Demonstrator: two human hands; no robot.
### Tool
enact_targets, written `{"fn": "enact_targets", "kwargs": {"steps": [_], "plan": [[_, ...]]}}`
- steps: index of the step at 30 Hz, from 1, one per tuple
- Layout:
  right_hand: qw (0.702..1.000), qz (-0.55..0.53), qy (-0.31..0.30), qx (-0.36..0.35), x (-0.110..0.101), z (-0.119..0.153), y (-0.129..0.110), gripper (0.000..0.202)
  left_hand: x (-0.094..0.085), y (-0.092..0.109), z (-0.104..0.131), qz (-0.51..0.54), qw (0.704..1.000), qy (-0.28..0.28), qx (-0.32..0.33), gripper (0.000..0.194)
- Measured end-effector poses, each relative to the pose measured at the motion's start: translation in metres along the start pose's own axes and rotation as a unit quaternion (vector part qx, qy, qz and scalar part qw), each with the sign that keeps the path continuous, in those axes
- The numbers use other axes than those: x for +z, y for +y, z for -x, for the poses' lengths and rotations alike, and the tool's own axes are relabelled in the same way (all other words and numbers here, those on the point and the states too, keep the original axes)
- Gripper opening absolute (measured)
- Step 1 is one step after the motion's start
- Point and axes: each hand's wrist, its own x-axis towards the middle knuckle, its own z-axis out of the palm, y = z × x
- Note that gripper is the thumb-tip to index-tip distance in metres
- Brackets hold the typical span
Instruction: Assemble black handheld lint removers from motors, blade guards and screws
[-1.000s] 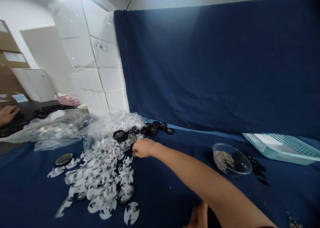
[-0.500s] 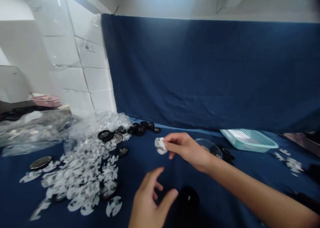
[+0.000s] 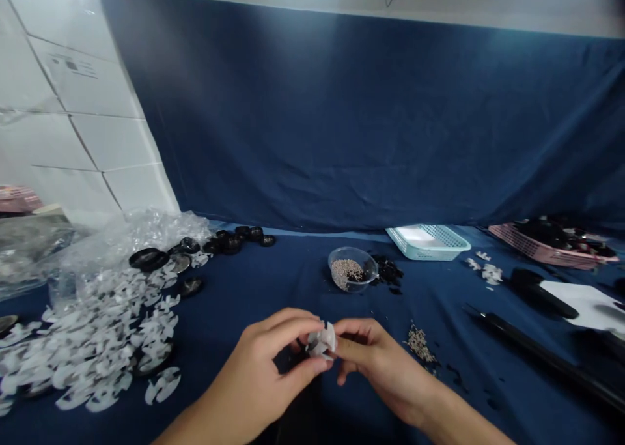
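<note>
Between my two hands, low in the middle of the head view, is a small white round plastic piece (image 3: 321,342) with cut-outs. My left hand (image 3: 273,360) grips its left side between thumb and fingers. The fingertips of my right hand (image 3: 368,357) pinch its right edge. Some of the piece is covered by my fingers. Off to the left lies a big heap of similar white plastic pieces (image 3: 92,341), and one loose white piece (image 3: 163,385) rests at its near right side.
Beyond my hands stands a clear bowl (image 3: 353,287) of small screws, beside black bits (image 3: 388,270). Farther right are a screw pile (image 3: 418,344), a mint basket (image 3: 430,253), a pink basket (image 3: 551,255) and a long black tool (image 3: 541,354). Black round parts (image 3: 234,242) sit behind the heap.
My right hand has brought the white piece down toward me, and my left hand, open before, has closed on it too. The view has turned right, showing the screw bowl and black tool more fully.
</note>
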Motion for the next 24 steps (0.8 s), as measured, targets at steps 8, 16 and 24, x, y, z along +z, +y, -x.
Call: {"fn": "enact_targets", "kwargs": {"steps": [8, 16, 24], "plan": [[0.966, 0.229, 0.116, -0.015, -0.012, 0.006, 0.063, 0.078, -0.009, -0.036, -0.013, -0.061, 0.995, -0.076, -0.036, 0.031], [0.947, 0.305, 0.083, -0.05, -0.002, -0.012, 0.061, 0.063, -0.007, -0.058, -0.029, -0.062, 0.981, -0.174, -0.051, 0.026], [0.944, 0.312, 0.071, -0.081, -0.002, -0.015, 0.058, 0.047, -0.008, -0.062, -0.033, -0.097, 0.973, -0.206, -0.039, 0.025]]}}
